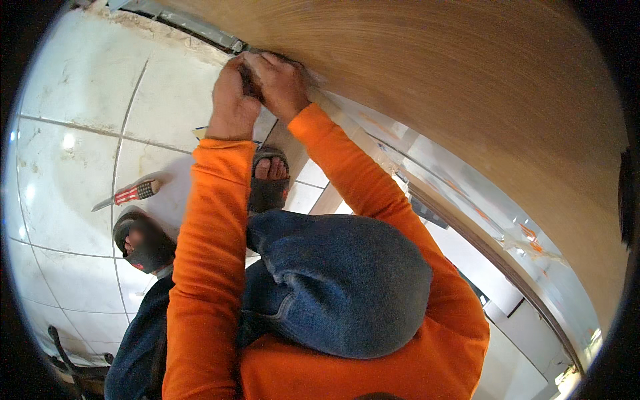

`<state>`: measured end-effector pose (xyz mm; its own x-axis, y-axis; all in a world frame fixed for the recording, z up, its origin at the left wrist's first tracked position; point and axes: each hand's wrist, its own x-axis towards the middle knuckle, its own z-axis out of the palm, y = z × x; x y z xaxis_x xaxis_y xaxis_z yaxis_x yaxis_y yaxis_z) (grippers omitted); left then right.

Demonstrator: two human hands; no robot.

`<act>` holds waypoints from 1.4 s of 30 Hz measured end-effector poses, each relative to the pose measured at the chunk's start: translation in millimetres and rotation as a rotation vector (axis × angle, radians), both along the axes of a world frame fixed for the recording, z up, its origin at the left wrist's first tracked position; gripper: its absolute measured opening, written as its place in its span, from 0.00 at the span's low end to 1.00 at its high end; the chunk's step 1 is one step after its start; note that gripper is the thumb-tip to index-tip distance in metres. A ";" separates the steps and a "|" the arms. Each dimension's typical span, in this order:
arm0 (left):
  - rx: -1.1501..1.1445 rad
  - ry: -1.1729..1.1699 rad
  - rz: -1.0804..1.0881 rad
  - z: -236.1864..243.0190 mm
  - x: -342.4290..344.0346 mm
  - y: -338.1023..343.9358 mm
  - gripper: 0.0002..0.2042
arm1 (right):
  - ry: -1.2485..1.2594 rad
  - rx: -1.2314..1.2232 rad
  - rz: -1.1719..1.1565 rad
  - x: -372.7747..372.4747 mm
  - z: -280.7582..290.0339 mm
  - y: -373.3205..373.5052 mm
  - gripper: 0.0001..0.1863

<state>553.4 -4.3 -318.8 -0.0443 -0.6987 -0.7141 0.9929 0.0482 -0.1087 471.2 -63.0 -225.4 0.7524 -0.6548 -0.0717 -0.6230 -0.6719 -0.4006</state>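
Observation:
Both my arms, in orange sleeves, reach far forward to the lower edge of a large wood-grain panel (433,73). My left hand (235,97) is closed, its fingers curled in at the panel's edge beside the end of a grey metal strip (193,28). Right against it, my right hand (281,81) bends its fingers inward at the same spot. Whatever the two hands grip is hidden between the fingers and under the panel's edge.
A knife (137,193) with a red, white and black handle lies on white floor tiles (73,170) at the left. My sandalled feet (270,183) and bent knee are below my arms. Clear plastic film (493,200) runs along the panel's right side. Black metal legs (70,363) stand lower left.

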 end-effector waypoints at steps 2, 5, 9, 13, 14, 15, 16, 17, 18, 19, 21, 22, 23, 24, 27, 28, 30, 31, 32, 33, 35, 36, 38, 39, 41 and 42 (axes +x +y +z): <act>0.054 -0.010 -0.101 31.4 -8.1 -16.1 0.13 | 0.114 -0.014 -0.009 -9.2 7.1 -10.1 0.13; -0.097 -0.136 -0.050 -15.2 3.0 14.9 0.13 | -0.096 0.026 -0.023 21.8 -14.7 8.0 0.10; 0.148 0.004 -0.146 27.7 -6.6 -0.8 0.12 | -0.186 0.062 -0.231 5.2 15.1 12.6 0.08; 0.130 -0.028 -0.081 56.5 -4.7 -6.5 0.12 | 0.011 0.028 -0.227 -9.4 12.2 15.3 0.11; 0.129 -0.041 -0.076 57.2 -4.1 -6.7 0.12 | 0.012 0.009 -0.206 -10.4 7.5 13.8 0.12; 0.136 -0.051 -0.071 55.4 -5.1 -4.3 0.12 | 0.015 -0.002 -0.186 -8.4 4.0 13.3 0.12; 0.125 -0.042 -0.050 53.5 -6.4 -2.4 0.12 | 0.020 -0.015 -0.169 -7.5 0.9 13.3 0.13; 0.114 -0.033 -0.031 51.7 -8.1 -0.7 0.12 | 0.035 -0.037 -0.159 -7.5 -1.5 14.4 0.11; 0.100 -0.023 -0.010 50.0 -9.5 -1.3 0.12 | 0.049 -0.063 -0.146 -7.4 -3.8 13.5 0.09; 0.117 -0.006 -0.007 48.9 -12.1 -3.1 0.12 | 0.063 -0.090 -0.135 -7.2 -5.8 12.3 0.08; 0.147 0.032 -0.001 47.8 -17.7 -8.4 0.12 | 0.037 -0.081 -0.123 -9.7 -9.7 5.5 0.09; 0.134 0.027 -0.046 47.0 -18.8 -10.5 0.13 | 0.025 -0.080 -0.116 -12.5 -11.2 0.4 0.09; 0.119 0.023 -0.090 46.6 -19.9 -12.8 0.15 | 0.007 -0.069 -0.097 -15.7 -11.7 -6.0 0.09; 0.117 0.022 -0.133 43.2 -23.1 -7.7 0.16 | -0.009 -0.047 -0.077 -16.9 -9.6 -6.5 0.10; 0.098 0.019 -0.173 24.9 -13.6 -5.1 0.16 | 0.007 -0.017 -0.033 -13.7 -4.9 -5.7 0.09; 0.098 0.047 -0.164 22.2 -13.2 -4.7 0.16 | 0.022 -0.018 -0.019 -10.5 -3.2 -8.1 0.09; 0.101 0.114 -0.140 21.1 -13.0 -5.0 0.16 | 0.004 -0.032 -0.011 -6.0 0.4 -8.2 0.08; 0.119 0.129 -0.145 21.6 -12.4 -7.4 0.16 | 0.001 -0.037 -0.005 -3.9 1.4 -8.1 0.08; 0.137 0.146 -0.151 20.9 -11.1 -11.4 0.16 | 0.036 -0.042 -0.008 -1.6 1.7 -9.0 0.08; 0.161 0.148 -0.154 19.7 -8.5 -10.7 0.16 | 0.057 -0.041 -0.010 3.5 4.0 -7.2 0.09; 0.017 0.199 -0.170 11.4 0.5 -9.8 0.16 | 0.143 -0.036 -0.006 13.2 7.1 -3.3 0.10; -0.051 0.226 -0.176 4.9 4.1 -5.2 0.15 | 0.209 -0.026 0.002 22.3 12.0 -0.7 0.11; -0.162 0.338 -0.218 0.0 22.5 -3.6 0.14 | 0.336 -0.038 0.002 38.5 21.5 -1.3 0.13; -0.226 0.409 -0.257 0.3 27.8 -1.8 0.15 | 0.401 -0.051 -0.014 46.7 24.7 -2.4 0.13; -0.506 -0.783 -0.518 7.1 38.1 2.1 0.18 | 0.463 -0.121 0.017 43.2 19.1 -16.2 0.11; -0.555 -1.199 -0.615 11.3 49.3 3.7 0.20 | 0.565 -0.102 0.073 55.4 28.6 -19.6 0.11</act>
<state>602.7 -0.6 -307.5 -0.0153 -0.9823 -0.1867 0.3470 -0.1803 0.9204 526.6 -82.6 -196.7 0.6592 -0.6272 -0.4148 -0.6719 -0.7390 0.0495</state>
